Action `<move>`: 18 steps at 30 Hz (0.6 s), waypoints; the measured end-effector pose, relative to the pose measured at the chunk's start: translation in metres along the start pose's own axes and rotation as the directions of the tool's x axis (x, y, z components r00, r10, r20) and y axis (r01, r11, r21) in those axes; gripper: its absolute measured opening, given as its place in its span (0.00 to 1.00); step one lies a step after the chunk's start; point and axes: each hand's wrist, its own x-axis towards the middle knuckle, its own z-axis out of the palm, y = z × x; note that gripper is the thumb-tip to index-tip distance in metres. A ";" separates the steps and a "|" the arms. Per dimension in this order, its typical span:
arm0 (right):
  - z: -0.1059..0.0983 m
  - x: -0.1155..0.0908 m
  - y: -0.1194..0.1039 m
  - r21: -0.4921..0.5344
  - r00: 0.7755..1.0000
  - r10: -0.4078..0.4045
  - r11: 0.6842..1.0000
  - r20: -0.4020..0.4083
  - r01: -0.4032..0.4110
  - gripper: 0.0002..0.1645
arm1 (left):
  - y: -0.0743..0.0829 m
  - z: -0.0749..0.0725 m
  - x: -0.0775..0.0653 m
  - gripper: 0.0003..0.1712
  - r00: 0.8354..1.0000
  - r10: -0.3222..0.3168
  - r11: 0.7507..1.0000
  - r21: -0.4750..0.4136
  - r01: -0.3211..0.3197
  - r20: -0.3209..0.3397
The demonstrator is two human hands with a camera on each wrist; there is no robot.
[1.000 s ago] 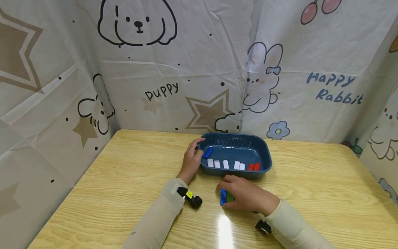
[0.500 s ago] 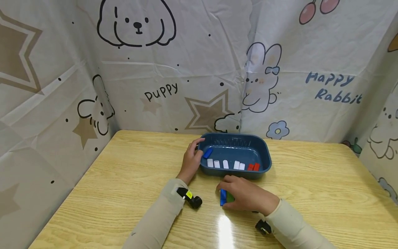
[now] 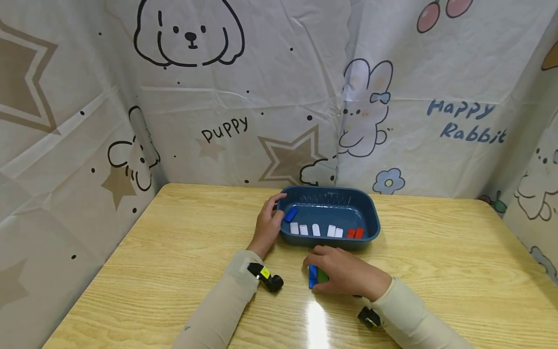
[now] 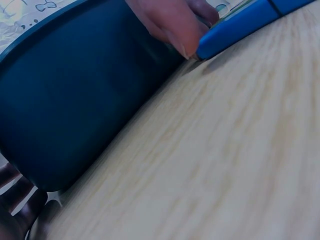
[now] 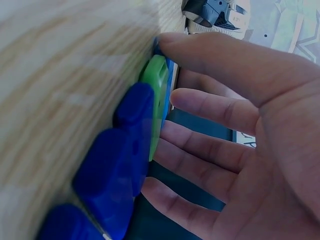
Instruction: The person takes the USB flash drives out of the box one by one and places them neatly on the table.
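My left hand holds the left end of the dark teal plastic tub, thumb at the near side and index finger at the far rim. In the left wrist view, fingers rest against the tub's outer wall. In front of the tub, my right hand arches over a row of small blocks on the table, thumb and fingers at opposite ends. A blue block and a green block show beside the palm. The right wrist view shows several more blue blocks, which the hand hides from the head camera.
Inside the tub, a blue block lies at the left, with several white blocks and red blocks along the near wall. The wooden table meets a printed cloth at the back. Wrist cameras sit on both sleeves.
The head view has shifted very slightly. Both hands, the tub and the blocks stay where they were.
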 end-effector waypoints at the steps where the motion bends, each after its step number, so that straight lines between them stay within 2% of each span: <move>1: 0.000 0.000 0.000 0.001 1.000 0.000 1.000 0.001 0.000 0.26 | 0.000 0.000 0.000 0.27 1.000 -0.003 1.000 0.000 0.003 0.000; 18: -0.001 0.001 0.001 0.006 1.000 0.008 1.000 0.021 -0.009 0.25 | 0.003 0.001 0.000 0.27 1.000 0.005 1.000 0.002 -0.005 -0.010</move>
